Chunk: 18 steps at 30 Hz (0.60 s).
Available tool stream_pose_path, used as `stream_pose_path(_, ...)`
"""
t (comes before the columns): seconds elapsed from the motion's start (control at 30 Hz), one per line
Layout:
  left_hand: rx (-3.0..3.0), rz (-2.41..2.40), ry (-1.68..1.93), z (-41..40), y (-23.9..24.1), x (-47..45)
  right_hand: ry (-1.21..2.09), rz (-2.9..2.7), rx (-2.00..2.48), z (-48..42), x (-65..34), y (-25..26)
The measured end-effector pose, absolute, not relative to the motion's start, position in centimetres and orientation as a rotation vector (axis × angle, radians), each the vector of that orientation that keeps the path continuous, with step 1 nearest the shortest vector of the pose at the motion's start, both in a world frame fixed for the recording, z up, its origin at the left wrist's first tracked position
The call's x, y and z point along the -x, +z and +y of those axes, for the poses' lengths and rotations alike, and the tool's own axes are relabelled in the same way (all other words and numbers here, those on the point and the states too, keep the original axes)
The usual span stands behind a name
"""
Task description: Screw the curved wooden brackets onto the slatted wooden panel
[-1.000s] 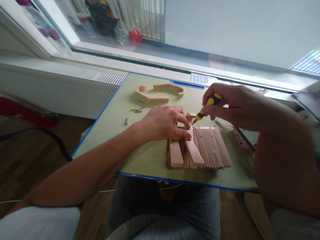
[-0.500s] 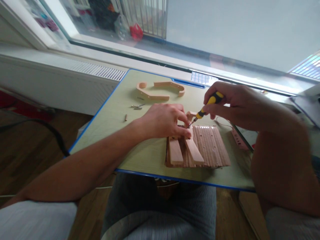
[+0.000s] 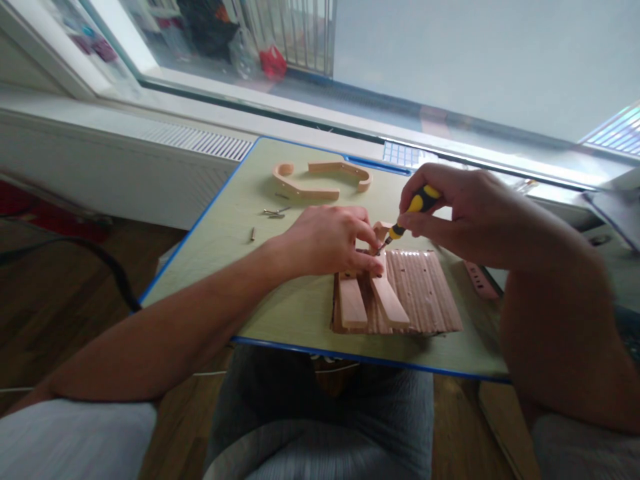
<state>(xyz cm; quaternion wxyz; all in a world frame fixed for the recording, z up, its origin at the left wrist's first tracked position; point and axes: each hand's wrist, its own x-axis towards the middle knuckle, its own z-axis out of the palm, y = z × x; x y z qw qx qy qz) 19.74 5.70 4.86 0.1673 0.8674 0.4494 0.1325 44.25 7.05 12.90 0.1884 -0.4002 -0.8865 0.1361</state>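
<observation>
Overhead, looking down from the person's own head, a pale green counter with a blue edge sits in front of a wide window, above a white radiator. Toward the far side of the counter lie two curved wooden pieces, near each other. A few loose screws rest just in front of them, and a single small pin lies a little nearer. A pink strip lies at the counter's right edge, partly hidden by the right forearm. A black cable runs across the wooden floor on the left.

Near the front edge lies a ribbed wooden panel. Two wooden slats rest on its left part: a straight slat and, just beside it, an angled slat. The left hand covers the far ends of both, so the joint there is hidden. Its fingers are pinched closed on the far end of the angled slat, pressing it down.

The right hand is closed around the handle of a yellow and black screwdriver. The tool slants down to the left, and its tip meets the angled slat right beside the left fingertips, next to a small wooden block.
</observation>
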Motion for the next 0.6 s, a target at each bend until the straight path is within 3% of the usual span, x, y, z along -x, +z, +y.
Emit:
stream_pose_path(0.33,-2.459,1.261,0.413,5.7,4.8,-19.7,0.073,-2.466,1.151,6.6,-42.7,12.1)
stream_pose_path(0.6,-2.436,1.266,0.447,5.6,4.9,-19.8,0.176,-2.619,1.071,5.8,-43.3,13.1)
